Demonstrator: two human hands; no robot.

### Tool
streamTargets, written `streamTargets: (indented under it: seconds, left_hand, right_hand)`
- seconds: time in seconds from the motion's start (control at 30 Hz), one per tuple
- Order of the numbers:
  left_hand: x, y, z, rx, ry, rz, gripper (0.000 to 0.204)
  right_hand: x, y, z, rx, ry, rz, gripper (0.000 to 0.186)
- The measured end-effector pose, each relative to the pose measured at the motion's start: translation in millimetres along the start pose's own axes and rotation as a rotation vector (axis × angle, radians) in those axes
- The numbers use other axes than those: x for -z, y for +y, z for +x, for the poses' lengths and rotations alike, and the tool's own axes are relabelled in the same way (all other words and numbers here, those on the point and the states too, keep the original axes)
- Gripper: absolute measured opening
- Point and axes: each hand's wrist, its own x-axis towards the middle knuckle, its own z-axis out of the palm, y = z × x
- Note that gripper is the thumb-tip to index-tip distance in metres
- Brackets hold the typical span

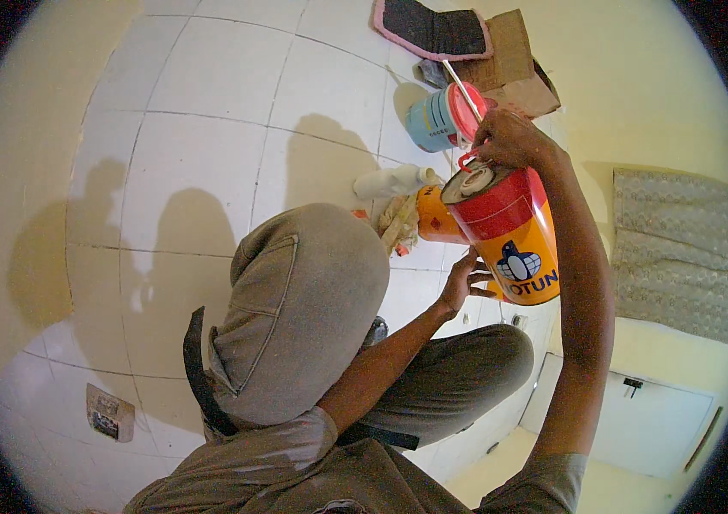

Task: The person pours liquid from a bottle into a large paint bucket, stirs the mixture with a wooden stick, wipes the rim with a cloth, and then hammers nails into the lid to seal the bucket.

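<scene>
A red and orange paint can (pixel 509 231) is tilted up in front of me. My left hand (pixel 460 283) holds it from below at its base. My right hand (pixel 509 137) is closed at the can's top rim, by the round metal lid (pixel 467 182) and a small red piece. Whether that hand grips the red piece or the rim I cannot tell. Behind my right hand stands a light blue bucket (pixel 432 120) with a red rim, a thin stick (pixel 460 86) leaning out of it.
I squat on a white tiled floor (pixel 209 111), my bent knee (pixel 304 300) in grey trousers below the can. An orange can (pixel 437 218), a white bottle (pixel 389 182) and a rag (pixel 398 221) lie near. Cardboard (pixel 514 60), a dark mat (pixel 432 30), a patterned cloth (pixel 677 248).
</scene>
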Motion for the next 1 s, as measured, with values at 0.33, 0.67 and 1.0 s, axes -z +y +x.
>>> streamTargets:
  seconds: [0.33,0.67,1.0]
  left_hand:
    - [-2,1,0,0.021,-0.016,0.002,0.072]
    - [-3,-2,2,0.05,-0.021,-0.039,0.072]
    - [-7,1,2,0.063,-0.041,-0.049,0.067]
  right_hand:
    - [1,-1,1,-0.021,-0.054,-0.022,0.022]
    - [3,1,3,-0.056,-0.107,-0.02,0.023]
    - [8,1,3,-0.052,-0.111,-0.046,0.023]
